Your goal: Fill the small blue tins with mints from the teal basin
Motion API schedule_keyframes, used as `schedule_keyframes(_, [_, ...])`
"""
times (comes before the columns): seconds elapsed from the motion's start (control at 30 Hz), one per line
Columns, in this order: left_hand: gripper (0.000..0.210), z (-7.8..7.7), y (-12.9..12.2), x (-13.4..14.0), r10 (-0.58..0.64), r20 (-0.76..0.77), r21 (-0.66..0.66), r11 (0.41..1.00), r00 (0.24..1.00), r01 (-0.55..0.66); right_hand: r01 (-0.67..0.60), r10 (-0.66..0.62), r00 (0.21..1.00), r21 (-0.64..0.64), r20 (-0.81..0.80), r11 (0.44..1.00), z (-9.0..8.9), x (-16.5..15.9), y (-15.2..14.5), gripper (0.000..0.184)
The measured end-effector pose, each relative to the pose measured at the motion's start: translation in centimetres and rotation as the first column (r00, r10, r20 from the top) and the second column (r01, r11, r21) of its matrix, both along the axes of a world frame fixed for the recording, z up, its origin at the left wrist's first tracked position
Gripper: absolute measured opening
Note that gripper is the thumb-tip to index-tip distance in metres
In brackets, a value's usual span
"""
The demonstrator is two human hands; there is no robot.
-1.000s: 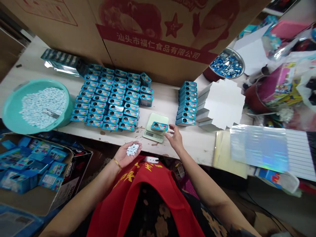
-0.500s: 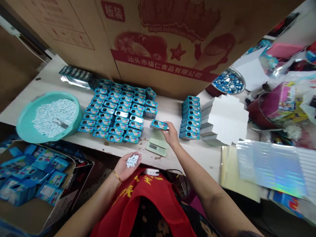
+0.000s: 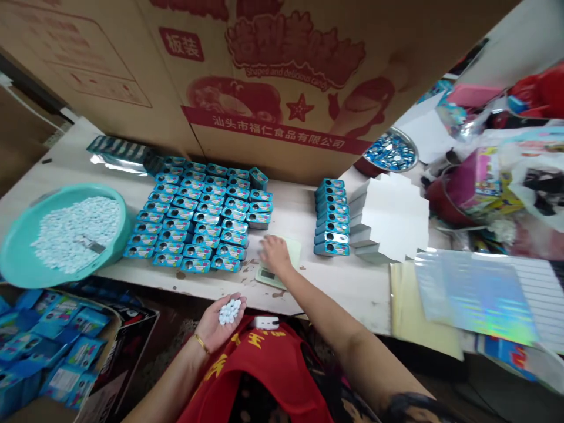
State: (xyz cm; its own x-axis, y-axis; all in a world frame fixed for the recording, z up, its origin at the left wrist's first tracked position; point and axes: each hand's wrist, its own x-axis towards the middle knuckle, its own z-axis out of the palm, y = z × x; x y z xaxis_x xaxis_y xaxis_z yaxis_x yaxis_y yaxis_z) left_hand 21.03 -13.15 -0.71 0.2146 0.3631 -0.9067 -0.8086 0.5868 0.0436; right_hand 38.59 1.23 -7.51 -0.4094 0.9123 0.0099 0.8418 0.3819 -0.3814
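Note:
A heap of small white candies point(image 3: 230, 311) rests in my upturned left hand point(image 3: 217, 326), with the fingers loosely cupped beside it. Over the pale green kitchen scale point(image 3: 294, 249) is my right hand point(image 3: 275, 255), its fingers smeared by motion and no tin visible in them. Just beyond it, the nearest small blue tin point(image 3: 258, 221) ends a short column beside the packed rows of blue tins point(image 3: 189, 220). At the left, more candies point(image 3: 81, 232) fill a turquoise basin point(image 3: 15, 244), with a metal scoop point(image 3: 92, 244) lying among them.
A big cardboard carton point(image 3: 264, 111) stands behind the tins. To the right are another tin row point(image 3: 332, 220), white folded card point(image 3: 399, 217) and a bowl of blue-silver pieces point(image 3: 392, 150). Below the basin, an open box holds blue packs point(image 3: 53, 341). Shiny film point(image 3: 480, 288) lies at right.
My right hand has let go of the tin, which now stands at the front of the short column, and is back over the scale. My left hand still holds the candies. The view has shifted slightly.

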Motion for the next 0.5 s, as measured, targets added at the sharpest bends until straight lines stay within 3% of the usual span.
schedule_keyframes(0.1, [0.016, -0.2, 0.7, 0.9, -0.06, -0.001, 0.005, 0.998, 0.998, 0.06, -0.194, 0.201, 0.969, -0.065, 0.142, 0.979, -0.6, 1.2, -2.7, 0.035])
schedule_keyframes(0.23, [0.016, -0.5, 1.5, 2.7, -0.144, 0.025, 0.02, 0.989, 0.989, 0.143, -0.147, 0.152, 0.977, -0.044, 0.153, 0.988, 0.1, 5.4, -5.4, 0.043])
schedule_keyframes(0.33, [0.016, -0.7, 1.6, 4.0, -0.187, 0.053, 0.039, 0.982, 0.981, 0.185, 0.04, -0.05, 0.994, 0.108, 0.096, 0.993, 2.0, 10.0, -6.2, 0.04])
schedule_keyframes(0.43, [0.016, -0.6, 1.7, 5.1, -0.203, 0.057, 0.052, 0.978, 0.977, 0.2, 0.326, -0.358, 0.927, 0.24, 0.108, 0.915, 3.5, 14.7, -5.3, 0.03])
schedule_keyframes(0.5, [0.016, -0.3, 1.7, 5.6, -0.211, 0.066, 0.061, 0.976, 0.975, 0.207, 0.341, -0.393, 0.903, 0.267, 0.174, 0.901, 3.6, 17.2, -4.1, 0.024])
